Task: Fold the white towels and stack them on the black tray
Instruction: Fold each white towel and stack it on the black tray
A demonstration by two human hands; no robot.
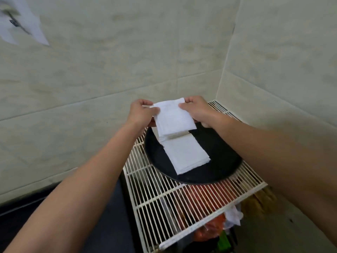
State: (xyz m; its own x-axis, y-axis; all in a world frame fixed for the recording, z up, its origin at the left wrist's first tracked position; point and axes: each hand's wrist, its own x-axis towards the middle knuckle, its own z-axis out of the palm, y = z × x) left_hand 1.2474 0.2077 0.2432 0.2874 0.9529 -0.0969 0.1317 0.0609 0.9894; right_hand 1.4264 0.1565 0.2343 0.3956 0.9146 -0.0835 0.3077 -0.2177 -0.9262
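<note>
A folded white towel (173,118) hangs above the far side of the round black tray (218,157). My left hand (141,113) pinches its upper left corner, and my right hand (196,108) pinches its upper right corner. On the tray lies a stack of folded white towels (186,154), directly below the held one. The held towel's lower edge reaches the stack's far end.
The tray sits on a white wire rack (164,201) in a tiled corner. Red, orange and green items (211,229) lie under the rack. A dark counter (102,225) runs along the left, and a paper sheet (20,22) hangs on the wall.
</note>
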